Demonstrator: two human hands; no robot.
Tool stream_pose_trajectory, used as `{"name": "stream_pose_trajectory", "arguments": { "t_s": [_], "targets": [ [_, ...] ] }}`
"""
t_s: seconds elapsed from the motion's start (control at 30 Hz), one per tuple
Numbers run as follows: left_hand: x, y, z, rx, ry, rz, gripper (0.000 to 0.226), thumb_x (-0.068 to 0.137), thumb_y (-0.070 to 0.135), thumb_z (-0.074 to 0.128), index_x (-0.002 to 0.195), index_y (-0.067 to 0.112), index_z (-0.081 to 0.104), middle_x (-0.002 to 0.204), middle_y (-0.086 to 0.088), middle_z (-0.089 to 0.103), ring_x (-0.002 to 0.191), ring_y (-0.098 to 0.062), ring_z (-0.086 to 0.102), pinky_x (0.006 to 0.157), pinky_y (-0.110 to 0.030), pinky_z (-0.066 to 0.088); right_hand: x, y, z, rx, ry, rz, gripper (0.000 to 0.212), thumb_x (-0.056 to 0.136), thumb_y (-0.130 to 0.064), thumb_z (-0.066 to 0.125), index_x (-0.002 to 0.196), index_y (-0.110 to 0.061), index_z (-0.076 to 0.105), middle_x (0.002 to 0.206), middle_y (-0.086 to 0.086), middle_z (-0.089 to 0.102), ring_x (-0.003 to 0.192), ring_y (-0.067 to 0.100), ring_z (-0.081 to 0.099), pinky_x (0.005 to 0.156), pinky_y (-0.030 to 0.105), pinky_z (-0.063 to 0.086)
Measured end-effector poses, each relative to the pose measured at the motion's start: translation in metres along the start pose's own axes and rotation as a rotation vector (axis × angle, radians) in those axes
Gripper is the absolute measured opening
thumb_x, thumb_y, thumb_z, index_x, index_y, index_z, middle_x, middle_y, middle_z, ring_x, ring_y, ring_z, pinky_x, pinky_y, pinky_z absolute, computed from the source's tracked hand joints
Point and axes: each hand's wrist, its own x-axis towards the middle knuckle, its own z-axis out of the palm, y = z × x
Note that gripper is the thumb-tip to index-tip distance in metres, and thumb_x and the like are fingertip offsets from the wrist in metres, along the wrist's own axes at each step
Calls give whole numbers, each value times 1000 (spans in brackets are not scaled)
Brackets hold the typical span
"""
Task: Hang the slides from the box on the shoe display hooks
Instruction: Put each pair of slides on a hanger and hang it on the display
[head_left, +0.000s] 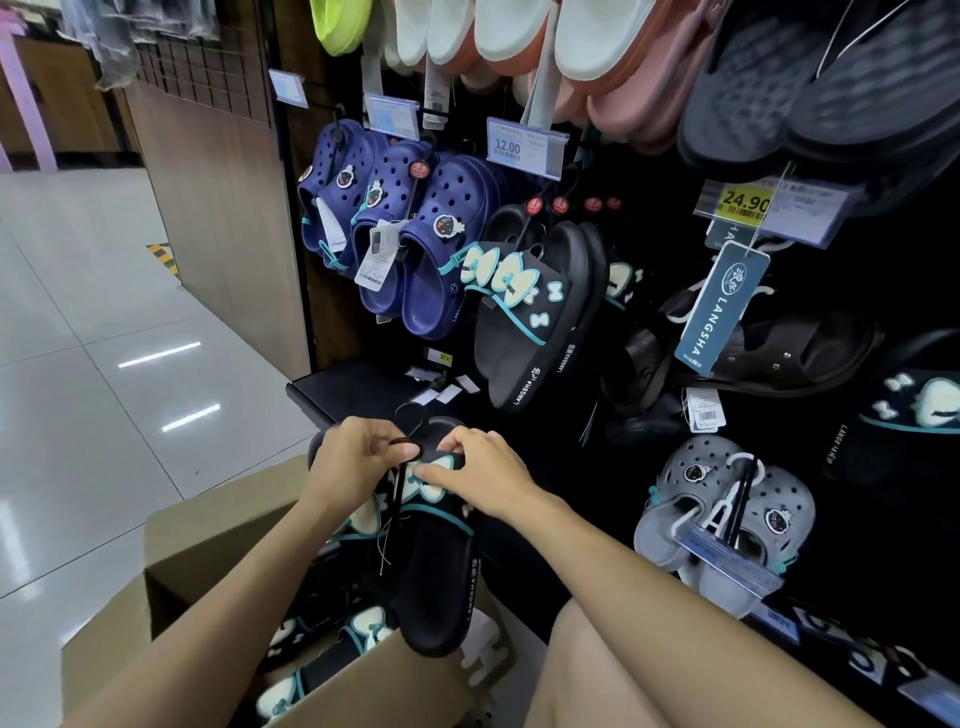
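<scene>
Bare forearms reach forward from the bottom edge, over a tan knee at lower right. Left hand (353, 457) and right hand (485, 475) meet on a black slide pair (436, 566) with pale bows and teal trim, held over the open cardboard box (208, 535). Left fingers are curled, pinching a black hanger loop (404, 442) at the top of the pair; right thumb and fingers pinch the strap just beside it. Heels of the slides hang down into the box mouth. More matching slides in the box (332, 644) lie below, bows up.

On the dark display wall ahead: an identical black bow pair, already hung (540, 312), "LANGSHA" on the sole edge. Left of it, navy clogs (415, 234) with charms. Price tag "12.00" (522, 145) above; yellow "24.90" tag (748, 200) to the right. Grey clogs (727, 514) low on the right. Glossy tiled floor (104, 364) on the left.
</scene>
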Motion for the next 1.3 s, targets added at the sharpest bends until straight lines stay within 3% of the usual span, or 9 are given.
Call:
{"name": "stream_pose_trajectory", "arguments": {
  "t_s": [0.07, 0.17, 0.3, 0.47, 0.67, 0.87, 0.97, 1.13, 1.3],
  "targets": [
    [-1, -1, 0, -20, 4, -13, 20, 86, 27, 72, 67, 26, 65, 55, 6, 62, 53, 1, 53, 53, -11, 39, 1, -1, 1, 47, -5, 11, 46, 82, -54, 71, 115, -25, 60, 98, -12, 48, 106, 14, 51, 89, 36, 53],
    [-2, -1, 0, -80, 19, -39, 20, 86, 24, 72, 68, 23, 66, 52, 15, 61, 52, 5, 54, 54, -12, 36, 2, -2, 0, 97, 36, 15, 40, 82, -44, 73, 115, -26, 61, 99, -12, 49, 112, 12, 49, 76, 27, 51],
    [-2, -3, 1, -93, 52, -68, 20, 87, 25, 72, 67, 22, 66, 53, 10, 63, 51, 0, 54, 53, -16, 37, 4, -3, -2, 123, 108, -19, 33, 86, -32, 71, 116, -22, 61, 93, -19, 45, 120, 12, 44, 89, 28, 42],
    [3, -10, 1, -116, 68, -134, 20, 88, 24, 71, 69, 18, 67, 59, -1, 68, 60, -17, 58, 59, -26, 40, 5, -4, -3, 114, 151, -29, 30, 85, -24, 73, 113, -22, 64, 86, -21, 39, 115, 13, 47, 90, 29, 43],
    [4, -19, -3, -174, 121, -217, 19, 86, 23, 73, 68, 20, 68, 54, 9, 66, 59, -15, 59, 65, -27, 43, 9, 7, -4, 146, 83, -43, 25, 81, -23, 76, 102, -28, 65, 97, -15, 50, 93, 6, 45, 86, 25, 41],
    [5, -15, -4, -198, 105, -213, 17, 85, 27, 74, 69, 22, 70, 56, 5, 68, 63, -20, 63, 72, -33, 48, 12, 14, -6, 160, 61, -70, 23, 82, -22, 75, 99, -32, 63, 101, -10, 54, 90, 1, 42, 85, 22, 38],
    [6, -12, -4, -199, 124, -198, 19, 86, 28, 73, 68, 22, 69, 59, 3, 69, 69, -25, 66, 73, -35, 49, 10, 17, -5, 81, -12, -107, 24, 83, -20, 76, 103, -29, 65, 102, -10, 56, 96, 7, 41, 90, 26, 39],
    [5, -10, -2, -193, 101, -187, 21, 86, 30, 73, 66, 22, 69, 58, 6, 68, 65, -17, 64, 74, -33, 47, 6, 19, -3, 5, -108, -119, 25, 80, -22, 78, 103, -25, 67, 97, -13, 55, 100, 9, 46, 96, 35, 45],
    [4, -6, -4, -196, 94, -158, 19, 85, 28, 73, 68, 21, 69, 59, 5, 69, 62, -14, 63, 66, -26, 42, 8, 19, -3, 26, -45, -139, 25, 78, -19, 81, 99, -25, 69, 92, -14, 59, 84, 8, 52, 89, 39, 52]
  ]
}}
